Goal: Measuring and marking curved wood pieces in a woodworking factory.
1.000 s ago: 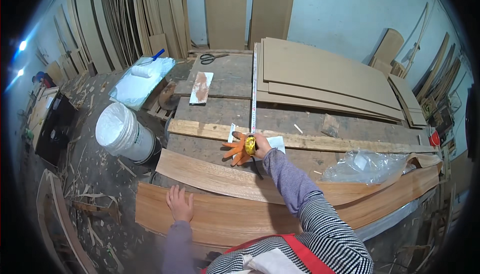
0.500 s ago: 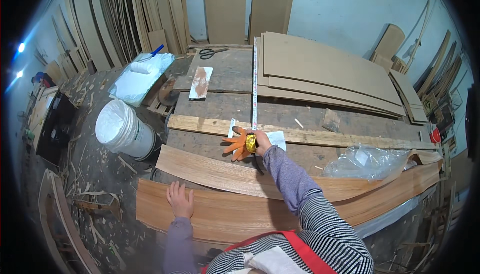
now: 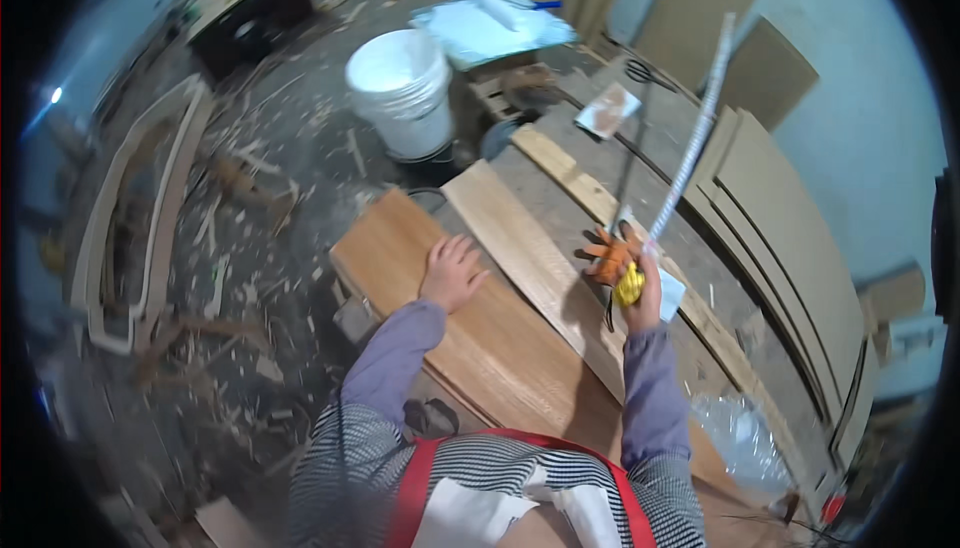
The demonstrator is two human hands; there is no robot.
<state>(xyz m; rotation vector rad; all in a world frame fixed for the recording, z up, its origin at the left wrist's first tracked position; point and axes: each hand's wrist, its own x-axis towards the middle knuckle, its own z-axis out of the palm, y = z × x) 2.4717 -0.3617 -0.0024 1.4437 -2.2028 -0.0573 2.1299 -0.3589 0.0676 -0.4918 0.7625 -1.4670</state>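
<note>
My left hand [image 3: 453, 273] lies flat, fingers spread, on the reddish-brown wood veneer sheet [image 3: 490, 363] near its left end. Held in my right hand [image 3: 645, 293] is a yellow tape measure [image 3: 629, 285]. Its white blade [image 3: 692, 148] stretches out long and slanting up toward the far side, above the bench. Just left of the tape case, an orange work glove [image 3: 605, 251] rests by the wooden batten [image 3: 570, 173]. A lighter veneer strip [image 3: 530, 248] lies between my two hands.
Brown boards [image 3: 770, 238] are stacked at the right. Clear plastic film [image 3: 740, 438] lies near my right forearm. Beyond the bench's left end stand a white bucket [image 3: 402, 98] and a plastic-covered stack [image 3: 490, 28]. Scissors [image 3: 648, 72] lie at the far edge. Wood scraps litter the floor.
The view has swung left, so the bench now slants across it. The tape blade, earlier along the board stack's edge, now stands lifted in the air. My left hand stays on the veneer.
</note>
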